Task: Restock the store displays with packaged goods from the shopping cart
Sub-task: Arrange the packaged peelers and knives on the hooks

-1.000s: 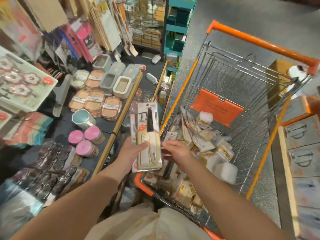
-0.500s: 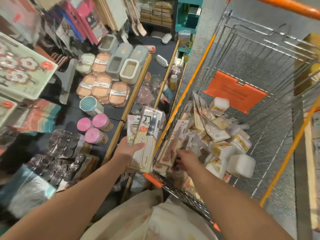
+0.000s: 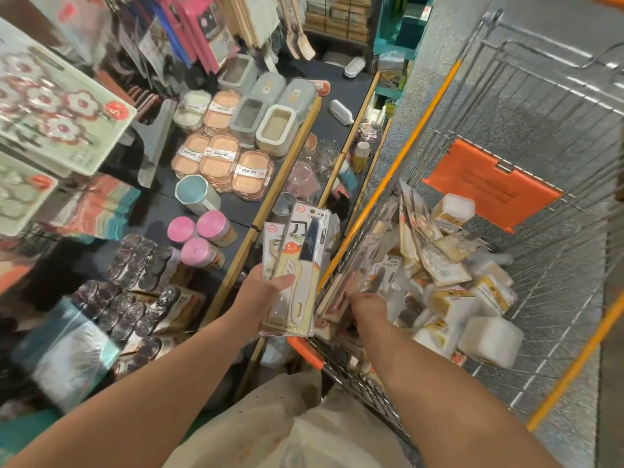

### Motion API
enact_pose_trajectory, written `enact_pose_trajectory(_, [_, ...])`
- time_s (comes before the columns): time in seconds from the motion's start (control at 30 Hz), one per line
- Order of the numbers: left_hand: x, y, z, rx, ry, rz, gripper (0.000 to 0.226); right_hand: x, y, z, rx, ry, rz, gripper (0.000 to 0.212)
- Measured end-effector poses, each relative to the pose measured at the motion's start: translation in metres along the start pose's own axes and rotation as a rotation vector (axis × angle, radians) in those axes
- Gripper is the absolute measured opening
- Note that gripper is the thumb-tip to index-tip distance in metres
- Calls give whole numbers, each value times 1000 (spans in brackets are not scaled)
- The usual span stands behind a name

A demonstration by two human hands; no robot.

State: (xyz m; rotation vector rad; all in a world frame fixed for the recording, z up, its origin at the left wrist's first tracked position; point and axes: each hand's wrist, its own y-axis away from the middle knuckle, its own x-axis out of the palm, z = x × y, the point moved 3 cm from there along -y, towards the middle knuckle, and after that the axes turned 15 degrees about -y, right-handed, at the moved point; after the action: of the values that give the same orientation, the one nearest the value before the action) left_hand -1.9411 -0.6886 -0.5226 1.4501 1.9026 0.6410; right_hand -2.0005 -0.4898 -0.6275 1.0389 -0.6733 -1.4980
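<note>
The left hand (image 3: pixel 261 293) grips a small stack of flat clear-plastic carded packs, the front one a cream-handled, dark-bladed kitchen knife pack (image 3: pixel 297 275), thumb pressed across its face (a red price sticker shows above the thumb). Just right of that grip, the right hand (image 3: pixel 366 307) reaches down into the orange-trimmed wire shopping cart (image 3: pixel 435 106) among more packaged goods (image 3: pixel 439 265); whether its fingers pinch anything cannot be told. Left of the held packs, peach soap boxes (image 3: pixel 219 160) sit on the dark display shelf (image 3: pixel 324 92).
</note>
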Motion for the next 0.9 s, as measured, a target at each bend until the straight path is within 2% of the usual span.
enact_pose_trajectory(0.07, [3, 0, 3, -7, 2, 13, 37, -3, -1, 0, -5, 33, 1, 9])
enact_pose_trajectory(0.23, [6, 9, 0, 79, -2, 83, 52, -33, 11, -1, -217, -32, -15, 25])
enact_pose_trajectory(0.3, [9, 9, -1, 88, 8, 61, 55, -49, 19, 0, -282, -63, 13, 33])
enact_pose_trajectory(0.4, [14, 3, 0, 36, 29, 11, 51, -72, 40, 13, -345, -92, 26, 32])
enact_pose_trajectory(0.43, [17, 2, -3, 46, 31, 32, 60, -78, 47, 18, -374, -106, 27, 31])
enact_pose_trajectory(0.53, [23, -18, 0, 121, 34, 51, 113, -95, 71, 41, -481, -111, 23, 26])
enact_pose_trajectory(0.63, [27, -45, 0, 165, 115, 20, 136, -108, 93, 69, -594, -98, 91, 23])
enact_pose_trajectory(0.7, [29, -8, -39, 197, 158, -14, 126, -112, 115, 93, -660, -77, 180, 25])
enact_pose_trajectory(0.8, [28, 34, -81, 268, 159, -146, 80, -111, 144, 127, -721, -66, 289, 25])
enact_pose_trajectory(0.9, [15, 55, -102, 349, 137, -318, 67, -99, 167, 146, -668, -79, 476, 19])
